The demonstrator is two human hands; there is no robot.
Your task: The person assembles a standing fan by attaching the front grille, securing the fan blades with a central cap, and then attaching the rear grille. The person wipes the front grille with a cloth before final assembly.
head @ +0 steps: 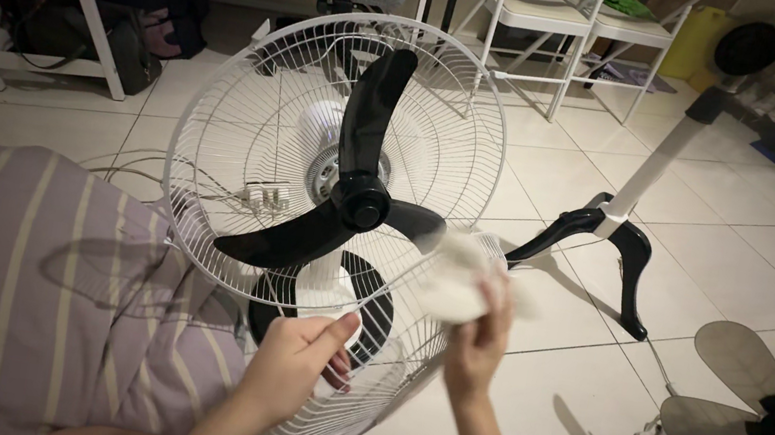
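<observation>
1. The tiled floor (727,245) takes up the far and right parts of the scene and offers the most open room. A striped bedcover (5,275) fills the near left and crowds that side.
2. The fan guard (222,103), a round white wire cage, stands in the middle with its near rim between the person's arms. It looks light but springy. The thin wires would likely bend under a hard squeeze, so the outer rim is the safer place to hold it.
3. The black fan blades (356,193) sit on the hub inside the guard. They look like stiff, smooth plastic, probably slippery when dusty, with thin edges.
4. A fan stand (640,182), with a white pole and black feet, rises at the far right, well apart from the guard.
5. A second set of blades (763,422), translucent and grey, lies on the floor at the near right, limiting room there.
6. The left hand (296,361) grips the lower wires of the guard, fingers curled and pressed around them.
7. The right hand (480,347) holds a white cloth (455,278) bunched in its fingers against the guard's right rim. The cloth is blurred, soft and limp, and should fold easily.
</observation>
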